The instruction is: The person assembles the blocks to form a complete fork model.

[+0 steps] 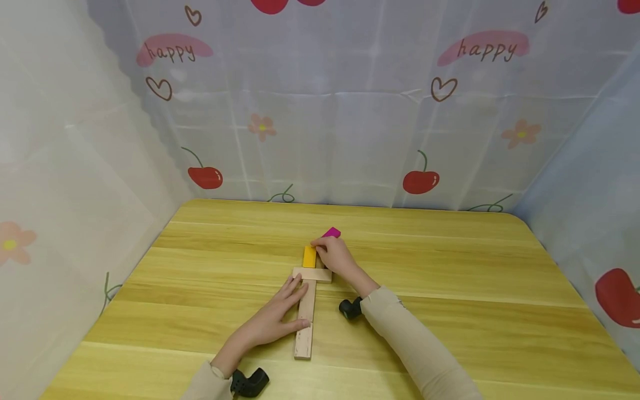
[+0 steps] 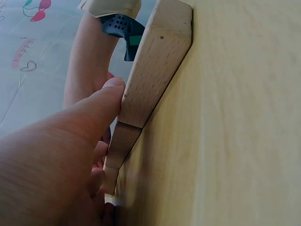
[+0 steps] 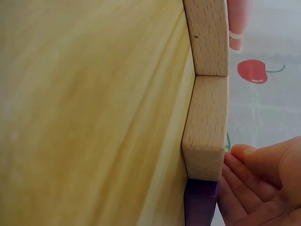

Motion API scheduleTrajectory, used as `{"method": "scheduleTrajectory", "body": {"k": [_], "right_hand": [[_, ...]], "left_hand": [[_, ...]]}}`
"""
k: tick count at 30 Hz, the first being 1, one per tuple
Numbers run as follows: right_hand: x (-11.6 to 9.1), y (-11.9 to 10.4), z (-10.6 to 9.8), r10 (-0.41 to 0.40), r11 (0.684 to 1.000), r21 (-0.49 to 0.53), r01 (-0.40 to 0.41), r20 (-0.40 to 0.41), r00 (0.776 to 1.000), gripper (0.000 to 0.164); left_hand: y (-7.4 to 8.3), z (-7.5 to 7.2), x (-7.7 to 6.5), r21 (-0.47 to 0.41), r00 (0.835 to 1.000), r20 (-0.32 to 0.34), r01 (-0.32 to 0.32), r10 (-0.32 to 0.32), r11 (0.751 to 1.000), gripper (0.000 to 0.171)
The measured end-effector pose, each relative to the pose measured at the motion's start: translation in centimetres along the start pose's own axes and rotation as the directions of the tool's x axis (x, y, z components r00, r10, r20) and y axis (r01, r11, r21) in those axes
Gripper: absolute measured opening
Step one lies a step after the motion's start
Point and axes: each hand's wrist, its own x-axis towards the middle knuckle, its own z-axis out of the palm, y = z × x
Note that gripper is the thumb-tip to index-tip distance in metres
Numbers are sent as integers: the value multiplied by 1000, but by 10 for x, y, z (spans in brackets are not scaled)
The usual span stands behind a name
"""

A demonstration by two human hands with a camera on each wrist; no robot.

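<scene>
My left hand (image 1: 272, 318) lies beside a row of plain wooden blocks (image 1: 306, 316), its fingers spread. The thumb touches the row's side, and fingertips reach the plain block (image 1: 315, 275) set crosswise at its far end. Beyond that crosswise block is a yellow block (image 1: 310, 256). My right hand (image 1: 337, 258) is at the yellow block's far right corner, thumb and fingers close together. A magenta block (image 1: 332, 232) sticks out at an angle behind this hand, which hides its near end. In the right wrist view a purple block (image 3: 201, 202) adjoins plain wood; the grip is unclear.
A wood-grain table (image 1: 450, 266) carries the blocks. A pale printed curtain (image 1: 325, 139) stands behind it, with sheets at both sides. Black wrist devices show by the left sleeve (image 1: 205, 383) and the right sleeve (image 1: 410, 339).
</scene>
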Motion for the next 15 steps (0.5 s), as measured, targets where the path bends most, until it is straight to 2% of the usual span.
{"method": "scheduleTrajectory", "body": {"k": [7,11,15], "right_hand": [[-1,0,-2,27,999,28,-27,13,1000,21],[-4,3,-7,34,994,108,-31,-21,999,22],[-9,9,-18,83,981,184,-68,-76,994,25]], "left_hand": [[0,0,-1,-3,1000,1,-2,2,1000,77],[0,0,0,-1,1000,2,-3,3,1000,77],[0,-1,-1,-2,1000,4,-3,3,1000,77]]}}
